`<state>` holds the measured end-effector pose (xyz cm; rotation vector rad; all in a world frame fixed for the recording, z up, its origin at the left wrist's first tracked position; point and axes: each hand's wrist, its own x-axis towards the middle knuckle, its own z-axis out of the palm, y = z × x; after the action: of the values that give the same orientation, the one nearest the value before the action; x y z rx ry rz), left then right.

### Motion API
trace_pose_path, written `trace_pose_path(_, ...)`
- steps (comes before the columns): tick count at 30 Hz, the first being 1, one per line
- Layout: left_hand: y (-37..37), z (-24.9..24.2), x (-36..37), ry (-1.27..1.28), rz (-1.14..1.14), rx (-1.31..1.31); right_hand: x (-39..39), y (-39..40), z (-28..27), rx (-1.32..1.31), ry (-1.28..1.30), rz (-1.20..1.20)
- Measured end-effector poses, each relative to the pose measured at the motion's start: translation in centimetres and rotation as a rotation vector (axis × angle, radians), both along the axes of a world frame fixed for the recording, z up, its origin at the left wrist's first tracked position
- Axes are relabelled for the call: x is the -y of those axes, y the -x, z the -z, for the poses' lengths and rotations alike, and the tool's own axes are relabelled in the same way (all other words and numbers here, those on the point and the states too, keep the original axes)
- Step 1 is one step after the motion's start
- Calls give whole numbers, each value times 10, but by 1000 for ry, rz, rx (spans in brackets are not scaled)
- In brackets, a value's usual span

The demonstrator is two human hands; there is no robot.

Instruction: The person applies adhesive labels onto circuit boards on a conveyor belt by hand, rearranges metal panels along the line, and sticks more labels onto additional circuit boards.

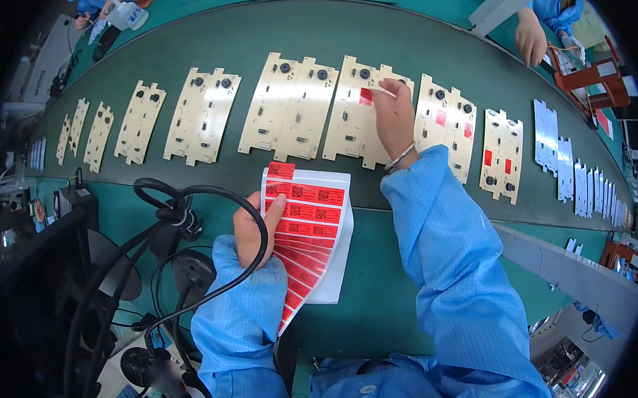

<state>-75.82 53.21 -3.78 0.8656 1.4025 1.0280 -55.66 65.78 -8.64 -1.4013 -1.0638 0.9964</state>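
My left hand [253, 230] grips a fanned stack of label sheets [305, 212], with the thumb on top. The labels are red with dark square codes and print, on white backing. My right hand [395, 117] is over a cream circuit board panel [344, 123] on the dark green belt. Its fingers are bent together near a pale thin piece, too small to make out. Just left of these fingers a red label [365, 97] lies on that panel. To the right, another cream panel [437, 126] carries red labels, partly behind my right wrist.
More cream panels [203, 115] lie along the dark belt [255, 45] to the left. A labelled panel [501, 159] and several whitish boards [545, 136] are at the right. Black cables [222, 192] loop near my left hand. A co-worker's hand [530, 39] shows at upper right.
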Motion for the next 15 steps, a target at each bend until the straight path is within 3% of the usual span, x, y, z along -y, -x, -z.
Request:
trace_pose_path(3,2,0,0,-4,-5,-1,-6,-4,19,-194,1,73)
trace_pose_path(12,0,-1,-1,-17,-67,23,-3,4,24,-240,-85,166)
trace_pose_path(15,2,0,0,-15,-67,18,1,9,30,91,-162,136)
